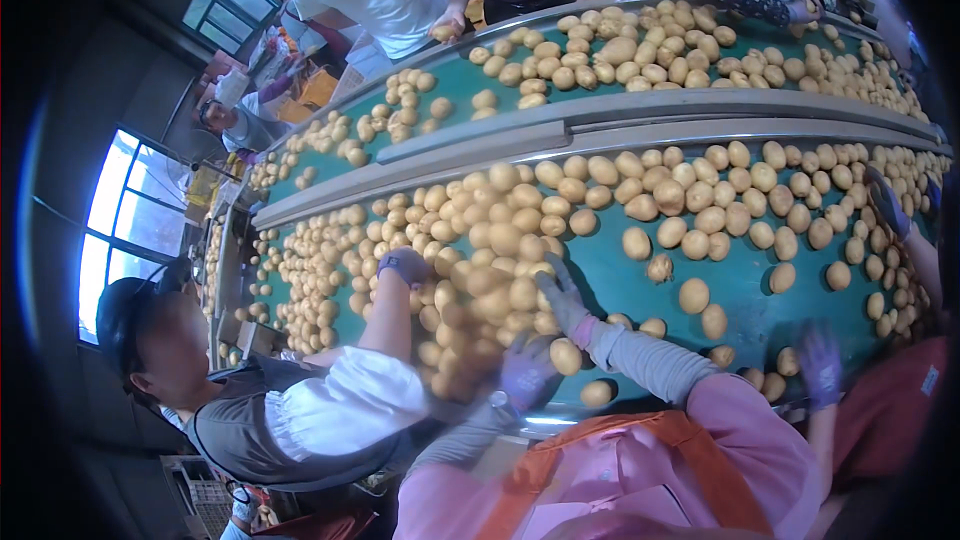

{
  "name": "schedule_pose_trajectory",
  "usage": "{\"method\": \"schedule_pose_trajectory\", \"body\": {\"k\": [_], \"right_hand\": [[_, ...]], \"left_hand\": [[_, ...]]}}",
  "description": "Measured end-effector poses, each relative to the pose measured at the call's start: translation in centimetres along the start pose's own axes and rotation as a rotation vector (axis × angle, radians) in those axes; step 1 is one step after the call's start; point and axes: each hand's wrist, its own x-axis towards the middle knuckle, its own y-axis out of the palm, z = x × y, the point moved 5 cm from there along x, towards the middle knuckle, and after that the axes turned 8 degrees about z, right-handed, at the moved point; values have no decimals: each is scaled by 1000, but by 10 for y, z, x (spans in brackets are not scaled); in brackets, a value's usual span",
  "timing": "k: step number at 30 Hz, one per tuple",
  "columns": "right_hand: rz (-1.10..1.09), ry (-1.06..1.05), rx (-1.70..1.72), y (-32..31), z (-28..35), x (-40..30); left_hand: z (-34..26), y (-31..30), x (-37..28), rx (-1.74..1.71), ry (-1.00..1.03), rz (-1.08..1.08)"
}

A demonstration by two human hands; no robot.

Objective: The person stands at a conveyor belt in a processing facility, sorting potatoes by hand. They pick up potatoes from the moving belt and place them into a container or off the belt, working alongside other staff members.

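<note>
Both of my hands wear purple-grey gloves over a heap of potatoes (pixel 517 292) on a green conveyor belt (pixel 600 285). My right hand (pixel 564 296) reaches forward with its fingers extended and apart, against the heap's right side. Nearer my body, at the belt's front edge, is my left hand (pixel 527 369). It is blurred, and its fingers lie beside the potatoes; whether it grips one is unclear. A single potato (pixel 565 356) sits just right of it. Part of the heap between my hands is smeared by motion.
At my left, a co-worker's gloved hand (pixel 405 266) reaches into the potatoes. Another person's purple-gloved hand (pixel 819 364) is close on my right. A metal divider (pixel 480 154) separates a second potato-covered belt (pixel 457 71), with people along its far side.
</note>
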Motion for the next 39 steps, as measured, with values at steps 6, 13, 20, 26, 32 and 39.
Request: {"method": "schedule_pose_trajectory", "body": {"k": [6, 13, 20, 26, 32, 39], "right_hand": [[601, -62, -307, 64, 42, 96], [-362, -414, -1183, -137, 120, 117], [-273, -438, -1544, -118, 75, -26], [-928, -664, -1096, -164, 94, -94], [-881, -235, -1120, -183, 59, -62], [5, -126, -1232, 85, 58, -15]], "left_hand": [[123, 5, -31, 159, -204, 184], [237, -11, -93, 390, -655, -20], [174, 18, -54, -112, -447, -449], [23, 3, -13, -400, 140, -31], [-12, 42, -21, -377, 588, 10], [79, 11, -70, -226, 271, 159]]}}
